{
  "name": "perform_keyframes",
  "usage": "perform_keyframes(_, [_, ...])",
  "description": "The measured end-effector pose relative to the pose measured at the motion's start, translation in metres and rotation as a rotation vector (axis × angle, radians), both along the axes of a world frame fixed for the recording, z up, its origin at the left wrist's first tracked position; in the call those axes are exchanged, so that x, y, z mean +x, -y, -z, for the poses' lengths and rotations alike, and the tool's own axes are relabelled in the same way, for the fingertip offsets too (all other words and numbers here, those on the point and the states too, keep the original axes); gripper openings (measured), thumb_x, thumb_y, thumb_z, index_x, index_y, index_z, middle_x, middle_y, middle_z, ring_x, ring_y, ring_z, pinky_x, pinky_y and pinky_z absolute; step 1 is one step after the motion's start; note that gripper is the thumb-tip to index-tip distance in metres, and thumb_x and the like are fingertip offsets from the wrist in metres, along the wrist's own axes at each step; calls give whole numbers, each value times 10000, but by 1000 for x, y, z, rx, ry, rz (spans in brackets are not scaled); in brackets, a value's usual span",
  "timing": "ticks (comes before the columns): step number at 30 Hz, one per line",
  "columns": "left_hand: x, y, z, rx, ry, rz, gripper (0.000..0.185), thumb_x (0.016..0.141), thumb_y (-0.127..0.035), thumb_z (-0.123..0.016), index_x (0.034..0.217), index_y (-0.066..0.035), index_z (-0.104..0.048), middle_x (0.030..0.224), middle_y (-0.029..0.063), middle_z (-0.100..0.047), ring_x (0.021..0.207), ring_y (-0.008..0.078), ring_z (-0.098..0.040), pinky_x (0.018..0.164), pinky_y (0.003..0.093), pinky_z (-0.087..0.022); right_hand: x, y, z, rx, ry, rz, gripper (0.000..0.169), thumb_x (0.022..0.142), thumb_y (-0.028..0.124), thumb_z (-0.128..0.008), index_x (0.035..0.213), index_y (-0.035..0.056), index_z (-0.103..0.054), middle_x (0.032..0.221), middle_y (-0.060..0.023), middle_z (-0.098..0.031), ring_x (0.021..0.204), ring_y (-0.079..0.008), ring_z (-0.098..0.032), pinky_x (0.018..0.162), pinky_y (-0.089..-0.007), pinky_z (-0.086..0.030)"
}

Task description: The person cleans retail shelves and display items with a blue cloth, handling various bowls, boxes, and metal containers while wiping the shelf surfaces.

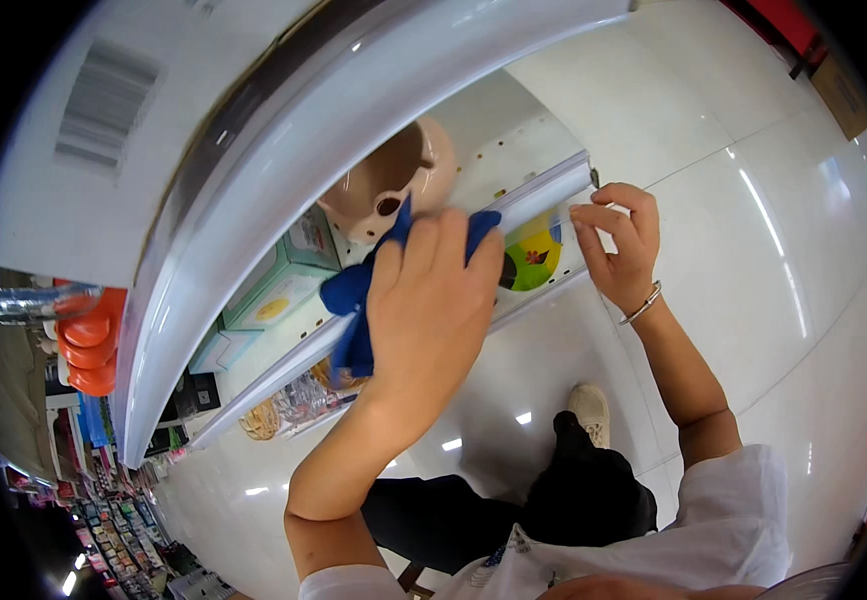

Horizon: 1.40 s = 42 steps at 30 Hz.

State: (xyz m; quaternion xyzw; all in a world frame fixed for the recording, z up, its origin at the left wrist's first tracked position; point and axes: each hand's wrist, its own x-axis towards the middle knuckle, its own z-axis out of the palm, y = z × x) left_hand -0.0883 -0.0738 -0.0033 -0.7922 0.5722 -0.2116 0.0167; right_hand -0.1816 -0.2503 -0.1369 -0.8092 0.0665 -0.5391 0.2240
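My left hand [433, 300] presses a crumpled blue cloth [355, 292] against the front edge of a white perforated shelf [508, 142]. Just beyond the fingers, a glossy pale pink ceramic pot [437, 157] with a wide opening stands on that shelf. My right hand [621, 240], a metal bangle at its wrist, is raised beside the shelf's right end with curled fingers and nothing visible in it. Whether it touches the shelf's corner, I cannot tell. Part of the cloth is hidden under my left hand.
A higher shelf's white edge [283, 187] curves overhead. Pale green boxes [283, 289] stand left of the pot. A lower shelf holds a green and yellow round item [535, 259] and wicker pieces [261, 420]. Orange items [92, 345] are at far left, glossy floor tiles [733, 247] at right.
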Motion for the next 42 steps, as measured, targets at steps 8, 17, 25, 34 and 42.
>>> perform_keyframes(8, [-3,85,22,-66,113,163,269,670,-122,-696,933,-159,-657,866,12,-503,832,193,-525,657,326,-367,11,-8,7,89,108,8,292,627,-51,-729,875,63,-627,997,-87,-604,914,-276,-576,735,-359,-459])
perform_keyframes(17, [-7,5,9,64,-88,-62,509,623,-47,-725,1111,-182,-682,976,39,-540,929,232,-545,723,362,-400,-1,3,11,-3,34,-22,289,689,-92,-724,928,62,-674,1005,-104,-579,940,-250,-570,752,-338,-474])
perform_keyframes(25, [-9,0,10,-3,-109,-109,530,613,-34,-714,1124,-166,-664,986,58,-542,930,254,-544,737,370,-414,7,-13,-5,-138,-3,106,235,699,-20,-720,907,74,-663,1037,-101,-606,978,-286,-554,862,-403,-432])
perform_keyframes(34, [18,-131,6,-65,-138,-288,609,545,11,-721,1115,-203,-718,1017,65,-584,903,253,-570,707,369,-423,4,-9,-14,-214,-49,218,137,742,83,-725,872,102,-683,983,-47,-637,973,-251,-550,872,-366,-393])
perform_keyframes(42, [20,-119,26,-204,-100,-258,293,690,-104,-683,978,-156,-706,994,62,-591,917,253,-581,703,380,-416,23,-50,-28,-278,-73,113,111,766,87,-711,876,95,-695,945,-55,-653,981,-268,-557,911,-376,-401])
